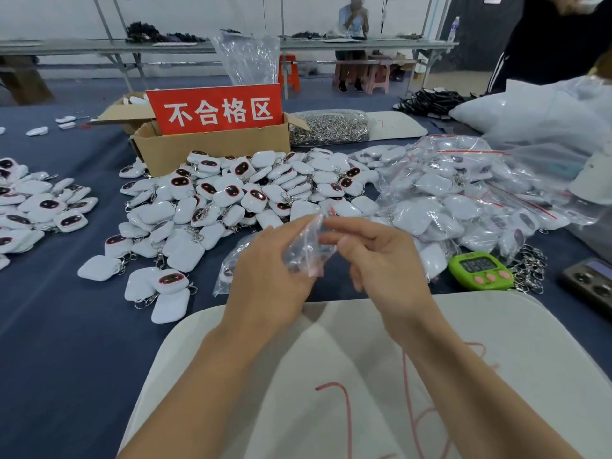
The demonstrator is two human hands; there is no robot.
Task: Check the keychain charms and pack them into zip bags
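My left hand (265, 276) grips a small clear zip bag (306, 246) with a red seal line, held above the table's near middle. My right hand (381, 260) is beside it, index finger and thumb stretched toward the bag's top edge; whether they pinch it is unclear. A big heap of white keychain charms (231, 200) with dark faces and metal clasps lies just beyond the hands. To the right lies a pile of bagged charms (463, 200). One more bagged charm (228, 270) sits half hidden under my left hand.
A cardboard box (212, 147) with a red sign stands behind the heap. A bag of metal rings (331, 127) lies beside it. A green timer (480, 271), loose key rings (530, 270), and a phone (589, 283) sit at right. A white mat (364, 376) covers the near edge. More charms (33, 207) lie left.
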